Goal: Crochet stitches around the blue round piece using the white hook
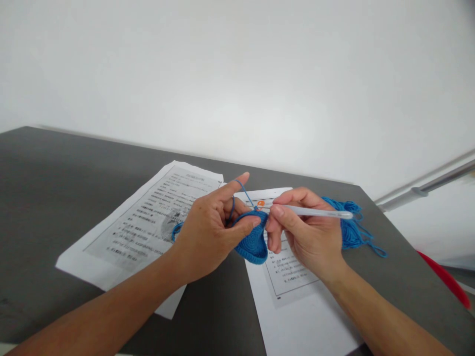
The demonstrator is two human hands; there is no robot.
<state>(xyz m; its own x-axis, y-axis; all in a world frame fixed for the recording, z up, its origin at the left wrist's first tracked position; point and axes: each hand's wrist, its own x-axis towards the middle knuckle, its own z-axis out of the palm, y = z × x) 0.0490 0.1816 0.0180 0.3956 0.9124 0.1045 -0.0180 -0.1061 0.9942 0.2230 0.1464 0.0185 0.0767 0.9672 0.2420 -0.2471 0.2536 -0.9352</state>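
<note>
A blue crochet piece [252,242], cupped in shape, is pinched at its upper edge by my left hand [211,227]. Blue yarn [242,187] runs over the raised left index finger and down to the top edge of the piece. My right hand [309,227] grips a crochet hook [319,212] with a pale, translucent handle. The hook's thin metal shaft points left, and its tip meets the yarn at the piece's edge. A small orange thing [261,203] shows just behind the hook; I cannot make out what it is.
Printed sheets lie under the hands: one sheet [129,222] at the left, another [297,321] at the right. A bundle of blue yarn [352,232] rests on the dark table [55,188] beyond my right hand. A white wall stands behind; a red edge [445,279] shows at right.
</note>
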